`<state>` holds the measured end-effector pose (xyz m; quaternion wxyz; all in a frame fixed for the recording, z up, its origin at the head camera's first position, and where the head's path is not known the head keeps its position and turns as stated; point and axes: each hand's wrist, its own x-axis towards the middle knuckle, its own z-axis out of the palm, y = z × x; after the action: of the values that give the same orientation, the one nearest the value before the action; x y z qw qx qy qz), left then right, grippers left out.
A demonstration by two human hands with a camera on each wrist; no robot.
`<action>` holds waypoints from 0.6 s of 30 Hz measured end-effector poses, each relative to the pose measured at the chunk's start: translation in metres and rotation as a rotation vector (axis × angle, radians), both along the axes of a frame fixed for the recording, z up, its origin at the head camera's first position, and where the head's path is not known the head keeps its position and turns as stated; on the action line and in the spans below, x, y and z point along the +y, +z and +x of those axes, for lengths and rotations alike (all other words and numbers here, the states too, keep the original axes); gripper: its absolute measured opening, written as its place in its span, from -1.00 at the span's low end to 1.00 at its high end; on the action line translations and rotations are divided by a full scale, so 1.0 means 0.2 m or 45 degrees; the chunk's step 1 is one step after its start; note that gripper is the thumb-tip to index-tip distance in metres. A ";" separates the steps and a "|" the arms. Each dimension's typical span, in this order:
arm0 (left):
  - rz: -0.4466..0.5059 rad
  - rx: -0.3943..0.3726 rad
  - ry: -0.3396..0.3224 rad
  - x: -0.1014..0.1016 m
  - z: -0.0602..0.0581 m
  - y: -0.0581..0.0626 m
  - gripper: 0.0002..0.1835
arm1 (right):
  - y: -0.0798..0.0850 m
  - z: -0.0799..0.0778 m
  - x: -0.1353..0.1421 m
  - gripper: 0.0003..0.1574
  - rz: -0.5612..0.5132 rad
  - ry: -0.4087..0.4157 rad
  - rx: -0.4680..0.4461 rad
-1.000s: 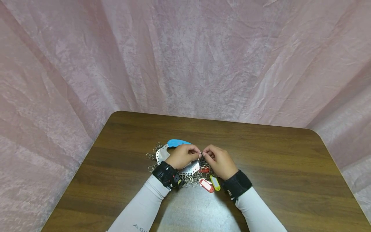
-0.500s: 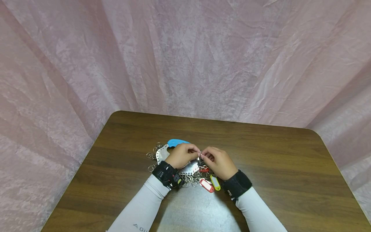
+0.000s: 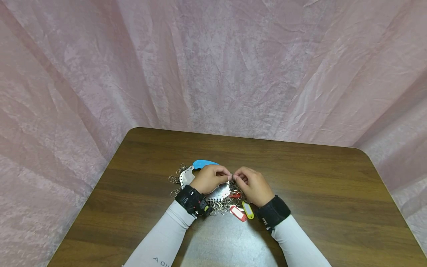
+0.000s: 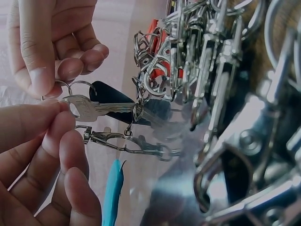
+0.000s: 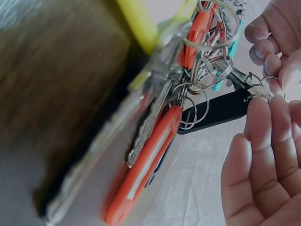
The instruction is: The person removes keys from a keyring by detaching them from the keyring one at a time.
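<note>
Between thumb and fingertips, my left hand (image 3: 211,180) pinches the head of a silver key (image 4: 87,110). Close to its right, my right hand (image 3: 255,185) pinches a thin split key ring (image 4: 83,82) at that same spot. A black tag (image 5: 216,112) hangs beside the key, and a swivel clasp (image 4: 106,136) lies just below it in the left wrist view. Under the hands is a silver metal plate (image 3: 186,178) with small holes along its edge and a blue handle (image 3: 204,163). Whether the ring passes through the key is hard to tell.
Many metal clasps and rings (image 3: 218,207) fringe the plate. A red key tag (image 3: 238,213) and a yellow key tag (image 3: 248,210) lie at its near right, with another red tag (image 3: 235,195) above. Everything rests on a brown wooden table (image 3: 317,193) before a pink curtain (image 3: 233,74).
My right fingertips came closer to the left ones half a second ago and now sit slightly farther right. My left hand has barely moved. The plate and tags are in place.
</note>
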<state>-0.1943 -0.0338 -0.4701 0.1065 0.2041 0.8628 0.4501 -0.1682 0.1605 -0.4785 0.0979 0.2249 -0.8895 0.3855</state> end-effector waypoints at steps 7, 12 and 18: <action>-0.015 -0.006 -0.011 0.00 0.00 0.00 -0.96 | -0.01 -0.01 0.01 -0.94 0.003 -0.053 -0.010; -0.020 -0.023 -0.024 0.00 0.00 0.00 -0.96 | -0.01 -0.01 0.00 -0.95 0.008 -0.088 0.007; -0.004 -0.033 -0.027 0.00 0.00 -0.01 -0.95 | -0.01 0.00 0.00 -0.92 -0.009 -0.052 0.016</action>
<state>-0.1952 -0.0347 -0.4715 0.1227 0.2074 0.8598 0.4502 -0.1684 0.1603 -0.4804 0.1120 0.2089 -0.8919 0.3851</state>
